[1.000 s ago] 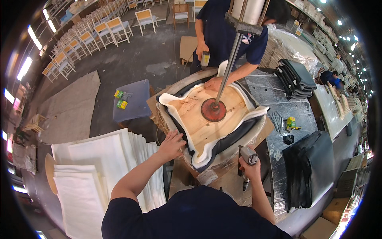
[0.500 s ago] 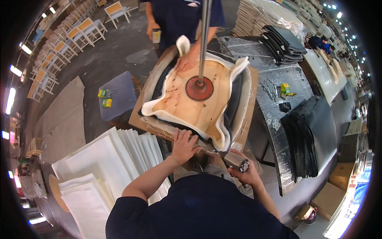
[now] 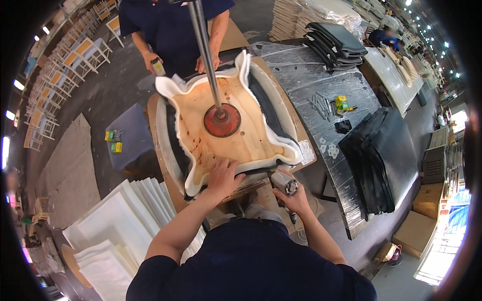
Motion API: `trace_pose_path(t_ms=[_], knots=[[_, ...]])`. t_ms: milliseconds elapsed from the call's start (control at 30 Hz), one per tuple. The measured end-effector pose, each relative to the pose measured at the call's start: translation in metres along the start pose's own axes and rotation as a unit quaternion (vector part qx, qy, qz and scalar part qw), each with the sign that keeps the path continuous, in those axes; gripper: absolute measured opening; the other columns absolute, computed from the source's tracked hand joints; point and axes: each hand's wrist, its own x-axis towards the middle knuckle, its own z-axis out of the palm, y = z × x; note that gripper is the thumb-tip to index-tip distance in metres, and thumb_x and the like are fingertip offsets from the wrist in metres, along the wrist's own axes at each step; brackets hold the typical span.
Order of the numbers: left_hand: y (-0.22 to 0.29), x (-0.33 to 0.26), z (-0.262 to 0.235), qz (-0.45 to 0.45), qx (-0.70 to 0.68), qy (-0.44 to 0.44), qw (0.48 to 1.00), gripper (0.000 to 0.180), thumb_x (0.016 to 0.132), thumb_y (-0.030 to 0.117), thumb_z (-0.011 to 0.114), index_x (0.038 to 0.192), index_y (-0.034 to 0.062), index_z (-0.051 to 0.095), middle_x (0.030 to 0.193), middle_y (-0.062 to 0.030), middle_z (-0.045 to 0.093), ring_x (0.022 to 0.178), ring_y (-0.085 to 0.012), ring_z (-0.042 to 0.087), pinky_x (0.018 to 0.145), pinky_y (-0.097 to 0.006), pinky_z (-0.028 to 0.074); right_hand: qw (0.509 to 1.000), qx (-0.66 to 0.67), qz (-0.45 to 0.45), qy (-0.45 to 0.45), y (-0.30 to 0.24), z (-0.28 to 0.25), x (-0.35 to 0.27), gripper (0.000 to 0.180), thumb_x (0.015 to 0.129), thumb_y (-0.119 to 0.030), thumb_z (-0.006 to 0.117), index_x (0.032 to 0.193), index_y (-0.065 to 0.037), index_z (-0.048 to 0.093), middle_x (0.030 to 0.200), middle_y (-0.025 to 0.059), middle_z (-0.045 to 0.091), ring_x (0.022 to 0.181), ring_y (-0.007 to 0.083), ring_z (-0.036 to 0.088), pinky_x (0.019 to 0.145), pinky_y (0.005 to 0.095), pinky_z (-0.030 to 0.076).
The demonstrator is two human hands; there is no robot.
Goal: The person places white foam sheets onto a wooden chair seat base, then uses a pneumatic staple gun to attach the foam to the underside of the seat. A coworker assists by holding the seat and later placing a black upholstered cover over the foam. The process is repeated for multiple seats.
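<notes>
A pale plywood seat panel (image 3: 226,148) lies on a stand in front of me, its edge bordered by white padding (image 3: 273,138) and black cover material (image 3: 263,105). A metal rod (image 3: 205,55) comes down to a round red disc (image 3: 222,120) on the panel's middle. My left hand (image 3: 221,180) lies on the panel's near edge, fingers spread, holding nothing. In my right hand (image 3: 296,198) is a staple gun (image 3: 285,183), just outside the near right corner; its nose is hard to make out.
Across from me stands a co-worker (image 3: 175,30) with a similar tool (image 3: 157,66) in one hand. White foam sheets (image 3: 120,215) stand at left, beside a blue-topped stool (image 3: 130,135). At right, a plastic-covered table (image 3: 301,75) bears black covers (image 3: 379,155) and a staple box (image 3: 342,104).
The seat panel has turned counterclockwise. My left hand has moved from the near rim onto the wood. The co-worker's hand has come off the panel.
</notes>
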Motion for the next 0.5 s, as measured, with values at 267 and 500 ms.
trace_pose_path(t_ms=[267, 500], knots=[[0.060, 0.083, 0.030, 0.003, -0.117, -0.079, 0.990, 0.031, 0.096, 0.024, 0.079, 0.122, 0.0098, 0.068, 0.114, -0.0188, 0.076, 0.111, -0.0432, 0.073, 0.093, -0.052, 0.057, 1.000, 0.003, 0.013, 0.017, 0.002, -0.031, 0.039, 0.069, 0.094, -0.009, 0.084, 0.157, -0.013, 0.058, 0.096, 0.0017, 0.075, 0.064, 0.0082, 0.063, 0.060, 0.0289, 0.054], [0.073, 0.099, 0.044, -0.006, -0.279, -0.096, 0.955, 0.022, 0.091, 0.002, 0.072, 0.112, 0.0069, 0.068, 0.111, -0.0140, 0.076, 0.108, -0.0363, 0.072, 0.092, -0.051, 0.057, 1.000, -0.023, 0.018, -0.006, 0.000, -0.044, 0.052, 0.071, 0.093, -0.006, 0.081, 0.159, -0.009, 0.054, 0.097, 0.0029, 0.073, 0.063, 0.0092, 0.063, 0.057, 0.0291, 0.054]])
